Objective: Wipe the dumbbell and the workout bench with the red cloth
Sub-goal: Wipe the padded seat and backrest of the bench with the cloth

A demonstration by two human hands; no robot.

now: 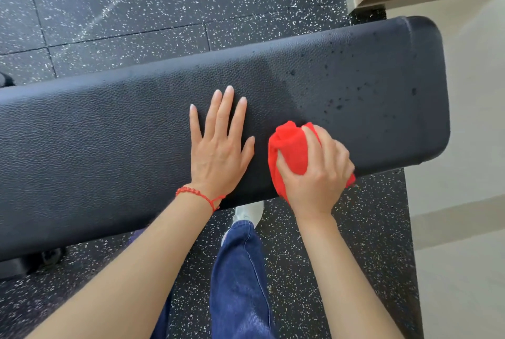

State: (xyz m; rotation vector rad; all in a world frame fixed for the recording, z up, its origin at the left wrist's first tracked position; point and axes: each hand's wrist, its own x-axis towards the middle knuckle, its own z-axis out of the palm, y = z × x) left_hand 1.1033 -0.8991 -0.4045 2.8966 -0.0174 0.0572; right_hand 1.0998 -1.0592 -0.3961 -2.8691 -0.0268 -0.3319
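Observation:
The black padded workout bench (109, 147) runs across the view from lower left to upper right. Dark wet droplets speckle its right end. My left hand (221, 147) lies flat on the pad, fingers spread, holding nothing. Just to its right, my right hand (317, 172) grips the bunched red cloth (289, 147) and presses it on the pad near the front edge. No dumbbell is in view.
Black rubber floor tiles with white flecks (123, 11) surround the bench. A pale wall and beige ledge (464, 120) stand close to the bench's right end. My leg in blue jeans (240, 284) and a white shoe (250, 213) are below the bench's front edge.

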